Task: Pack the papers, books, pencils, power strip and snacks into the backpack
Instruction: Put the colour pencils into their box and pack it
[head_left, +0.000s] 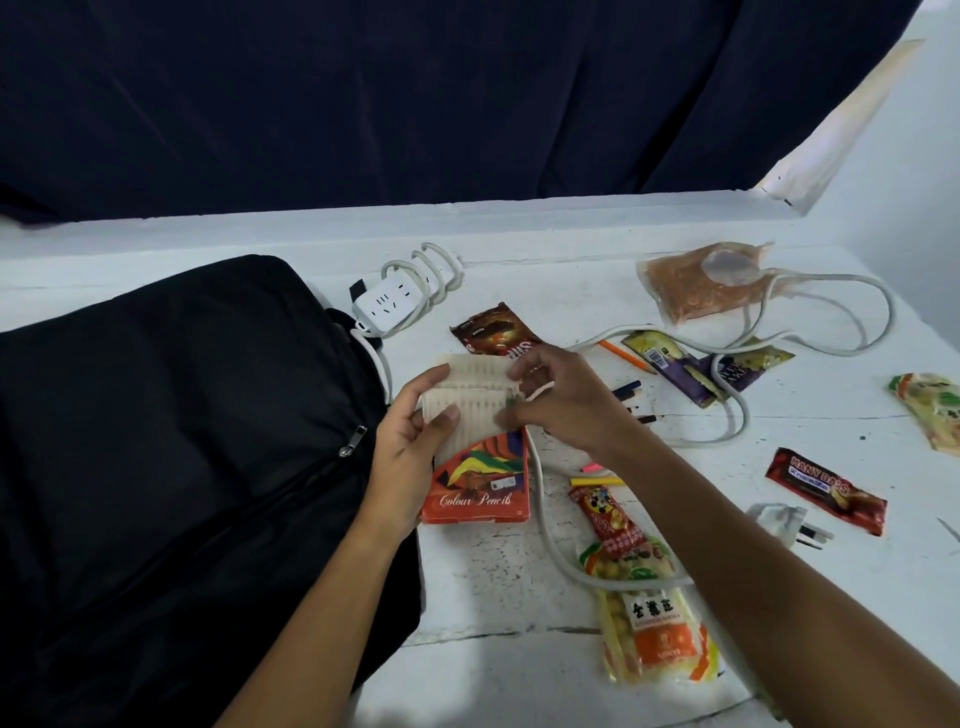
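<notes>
A black backpack (171, 441) lies flat on the left of the white table (519, 597), zipper pull facing me. My left hand (410, 452) grips an orange "Colour Pencils" box (480, 488) with its white plastic tray (467, 400) slid partly out. My right hand (566, 400) pinches the tray's right edge, and what it holds there is hidden by the fingers. Loose pencils (631, 392) lie just right of that hand. A white power strip (389, 306) sits behind the box, its cord (550, 540) looping across the table to a plug (789, 525).
Snack packets are scattered on the right: a brown one (493, 335), purple ones (696, 369), a clear noodle bag (701, 286), a red bar (826, 488), a yellow-orange bag (654, 634) and a red candy packet (608, 519). A dark curtain (415, 93) hangs behind the table.
</notes>
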